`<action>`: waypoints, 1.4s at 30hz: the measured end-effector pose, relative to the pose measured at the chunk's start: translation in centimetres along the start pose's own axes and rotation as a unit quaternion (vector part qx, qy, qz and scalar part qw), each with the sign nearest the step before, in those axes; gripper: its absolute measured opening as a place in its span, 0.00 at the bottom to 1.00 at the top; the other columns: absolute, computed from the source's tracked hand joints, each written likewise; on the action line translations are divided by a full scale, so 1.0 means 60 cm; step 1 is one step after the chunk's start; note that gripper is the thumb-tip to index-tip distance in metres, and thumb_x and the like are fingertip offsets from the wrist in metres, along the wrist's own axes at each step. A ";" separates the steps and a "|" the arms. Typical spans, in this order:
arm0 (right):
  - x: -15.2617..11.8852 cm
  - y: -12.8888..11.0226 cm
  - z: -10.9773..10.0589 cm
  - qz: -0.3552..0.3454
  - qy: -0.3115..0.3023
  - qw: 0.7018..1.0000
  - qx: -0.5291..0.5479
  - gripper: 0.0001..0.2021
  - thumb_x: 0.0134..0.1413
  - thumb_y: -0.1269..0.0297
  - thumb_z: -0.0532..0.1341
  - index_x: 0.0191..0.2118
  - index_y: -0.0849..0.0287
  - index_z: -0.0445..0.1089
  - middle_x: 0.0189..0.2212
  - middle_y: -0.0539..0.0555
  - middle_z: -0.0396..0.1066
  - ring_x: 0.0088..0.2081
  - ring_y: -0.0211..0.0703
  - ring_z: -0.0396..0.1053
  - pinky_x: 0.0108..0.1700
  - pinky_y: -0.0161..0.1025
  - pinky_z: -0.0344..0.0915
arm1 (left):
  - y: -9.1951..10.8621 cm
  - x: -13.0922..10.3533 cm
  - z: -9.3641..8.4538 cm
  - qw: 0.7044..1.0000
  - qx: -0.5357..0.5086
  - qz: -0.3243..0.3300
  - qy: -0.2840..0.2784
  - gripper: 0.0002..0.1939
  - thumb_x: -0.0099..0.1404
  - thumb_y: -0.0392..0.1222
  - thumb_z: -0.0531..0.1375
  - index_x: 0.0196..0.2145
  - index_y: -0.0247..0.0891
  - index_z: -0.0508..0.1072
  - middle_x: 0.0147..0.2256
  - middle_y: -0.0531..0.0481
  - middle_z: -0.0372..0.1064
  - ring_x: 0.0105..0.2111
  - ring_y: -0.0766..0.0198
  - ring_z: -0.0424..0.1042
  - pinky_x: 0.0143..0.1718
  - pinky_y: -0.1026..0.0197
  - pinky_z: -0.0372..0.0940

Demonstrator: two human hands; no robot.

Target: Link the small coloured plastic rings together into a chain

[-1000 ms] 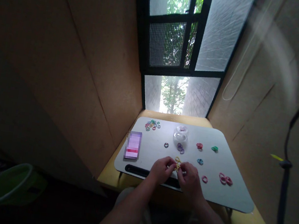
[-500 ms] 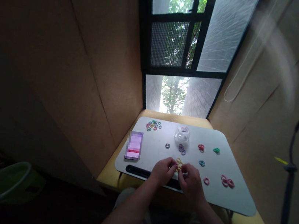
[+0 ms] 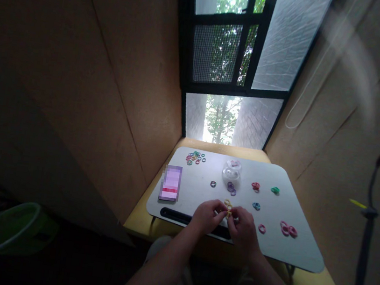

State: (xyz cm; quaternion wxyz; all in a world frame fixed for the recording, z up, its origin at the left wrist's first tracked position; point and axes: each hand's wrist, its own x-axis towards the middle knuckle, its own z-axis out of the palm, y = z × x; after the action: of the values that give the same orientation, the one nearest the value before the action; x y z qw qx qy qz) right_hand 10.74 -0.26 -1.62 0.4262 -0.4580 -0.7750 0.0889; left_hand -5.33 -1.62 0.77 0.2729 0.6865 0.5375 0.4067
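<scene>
My left hand (image 3: 207,216) and my right hand (image 3: 242,225) meet over the near middle of the white table (image 3: 191,180). Between them their fingertips pinch a small yellow band (image 3: 228,212). Just beyond my fingers lie more yellow bands (image 3: 227,203). Purple bands (image 3: 231,188) rest in front of a clear container (image 3: 231,172), with a dark band (image 3: 213,184) to their left. On the right are red bands (image 3: 255,186), green bands (image 3: 275,190), blue bands (image 3: 256,206) and pink bands (image 3: 288,230). A single pink band (image 3: 262,228) is beside my right hand.
A mixed heap of coloured bands (image 3: 195,158) occupies the far left corner. Below it lies a phone (image 3: 170,183) with a blurred screen. A dark slot (image 3: 175,216) runs along the near edge. A green basket (image 3: 4,232) stands at lower left.
The view has shifted very slightly. My fingers have moved a little around the yellow band, and both hands stay in about the same place.
</scene>
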 end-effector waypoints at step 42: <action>0.004 -0.011 -0.005 0.031 -0.019 0.999 0.009 0.04 0.53 0.69 0.55 0.28 0.57 0.61 0.25 0.50 0.64 0.31 0.43 0.62 0.36 0.39 0.55 | -0.002 0.005 0.012 0.992 0.114 0.026 0.051 0.07 0.57 0.31 0.59 0.31 0.38 0.75 0.33 0.50 0.71 0.37 0.63 0.68 0.43 0.60 0.63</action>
State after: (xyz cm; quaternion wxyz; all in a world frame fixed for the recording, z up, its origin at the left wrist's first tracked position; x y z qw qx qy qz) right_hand 10.49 -0.52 -0.95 0.4126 -0.4757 -0.7678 0.1178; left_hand -4.73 -1.28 0.38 0.1543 0.7055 0.5756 0.3836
